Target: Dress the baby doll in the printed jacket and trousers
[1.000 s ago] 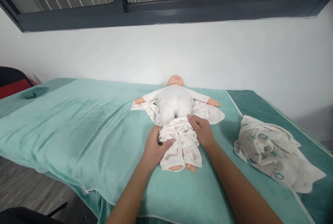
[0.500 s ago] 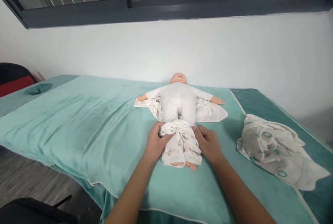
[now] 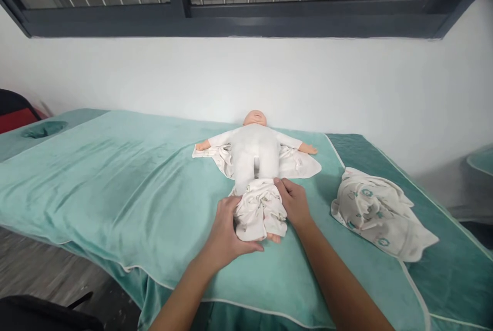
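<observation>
A baby doll point(image 3: 254, 152) in a white bodysuit lies on its back on a teal towel point(image 3: 127, 187), head toward the wall, arms spread. An open printed garment point(image 3: 304, 166) is spread under its torso. Small printed trousers point(image 3: 260, 210) are bunched around its lower legs, with the toes showing at the bottom. My left hand point(image 3: 224, 230) grips the left side of the trousers. On the other side, my right hand point(image 3: 294, 200) holds the trousers' waistband.
A crumpled white cloth with teal prints point(image 3: 379, 213) lies on the bed to the right. The white wall and a dark-framed window stand behind the bed. A dark chair with red point(image 3: 13, 113) shows at far left. The bed's front edge drops to a grey floor.
Both hands have slid the trousers down the doll's legs toward the feet, so more of the white legs shows. The fabric is now bunched lower. The camera view shifted slightly.
</observation>
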{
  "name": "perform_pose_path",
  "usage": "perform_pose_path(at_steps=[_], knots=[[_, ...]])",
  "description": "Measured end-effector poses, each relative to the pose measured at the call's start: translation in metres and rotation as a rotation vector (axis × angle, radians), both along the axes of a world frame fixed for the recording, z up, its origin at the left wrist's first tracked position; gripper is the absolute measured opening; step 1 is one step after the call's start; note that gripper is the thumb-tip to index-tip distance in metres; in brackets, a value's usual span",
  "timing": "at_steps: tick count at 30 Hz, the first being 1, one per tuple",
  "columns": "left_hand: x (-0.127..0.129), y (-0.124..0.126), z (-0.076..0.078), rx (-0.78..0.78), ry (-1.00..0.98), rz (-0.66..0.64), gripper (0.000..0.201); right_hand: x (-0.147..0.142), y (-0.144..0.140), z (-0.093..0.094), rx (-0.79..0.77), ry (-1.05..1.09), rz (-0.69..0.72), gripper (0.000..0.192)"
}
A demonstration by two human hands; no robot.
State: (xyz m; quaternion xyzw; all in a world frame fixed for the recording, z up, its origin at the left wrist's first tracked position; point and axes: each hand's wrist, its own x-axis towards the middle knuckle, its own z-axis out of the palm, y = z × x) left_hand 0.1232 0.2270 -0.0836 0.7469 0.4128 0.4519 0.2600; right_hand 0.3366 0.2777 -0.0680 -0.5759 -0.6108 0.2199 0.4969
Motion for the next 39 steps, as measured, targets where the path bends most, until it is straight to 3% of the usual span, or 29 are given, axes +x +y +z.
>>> perform_pose_path(at_steps=[5, 10, 16, 18, 22, 27, 32, 36, 39], knots=[[0.004, 0.004, 0.002, 0.036, 0.083, 0.099, 0.086, -0.003, -0.012, 0.003, -0.058, 0.049, 0.011, 0.048], [0.002, 0.004, 0.001, -0.005, 0.032, 0.114, 0.087, -0.007, -0.050, -0.002, -0.142, 0.101, 0.094, 0.049], [0.002, 0.003, -0.001, -0.063, -0.016, 0.138, 0.086, -0.005, -0.088, 0.009, -0.184, 0.088, 0.290, 0.035], [0.002, 0.002, 0.000, -0.068, 0.000, 0.132, 0.081, -0.005, -0.093, 0.016, -0.221, 0.041, 0.286, 0.047], [-0.002, -0.006, 0.006, -0.104, 0.029, 0.124, 0.066, -0.010, -0.100, 0.029, -0.268, -0.159, 0.189, 0.037], [-0.019, -0.028, 0.027, -0.273, 0.017, 0.076, 0.056, -0.020, -0.109, 0.047, -0.226, -0.369, 0.172, 0.021], [-0.032, -0.053, 0.053, -0.377, -0.004, -0.001, 0.040, -0.023, -0.123, 0.078, -0.319, -0.307, 0.217, 0.007], [-0.044, -0.064, 0.081, -0.440, -0.060, -0.181, 0.028, -0.014, -0.133, 0.108, -0.444, -0.274, 0.373, 0.020], [-0.058, -0.066, 0.114, -0.473, -0.037, -0.378, 0.030, -0.008, -0.135, 0.132, -0.555, -0.214, 0.570, 0.027]])
